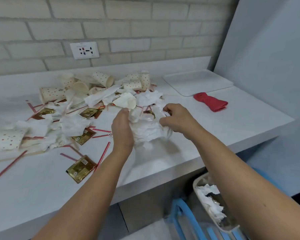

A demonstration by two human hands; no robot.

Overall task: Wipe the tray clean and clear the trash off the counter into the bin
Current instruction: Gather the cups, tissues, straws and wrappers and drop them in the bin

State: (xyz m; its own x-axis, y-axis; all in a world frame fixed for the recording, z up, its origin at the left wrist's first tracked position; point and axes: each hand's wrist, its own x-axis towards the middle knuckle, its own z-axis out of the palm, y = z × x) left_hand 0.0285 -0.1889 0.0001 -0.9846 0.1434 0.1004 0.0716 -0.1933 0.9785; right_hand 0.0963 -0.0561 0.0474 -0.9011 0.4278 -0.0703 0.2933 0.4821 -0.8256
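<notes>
A bundle of crumpled white napkins [146, 130] is held between both hands just above the white counter [215, 129]. My left hand [122, 129] presses its left side and my right hand [177, 118] grips its right side. A white tray [196, 82] lies at the back right, with a folded red cloth [210, 102] in front of it. Dotted paper cups [137, 82], more napkins [73, 124], red straws [103, 154] and gold packets [80, 168] litter the counter's left and middle. The bin [213, 201] stands below the counter edge, holding white paper.
A brick wall with a power socket [84, 50] runs behind the counter. A pale panel [267, 49] closes off the right side. A blue frame [189, 217] stands on the floor beside the bin.
</notes>
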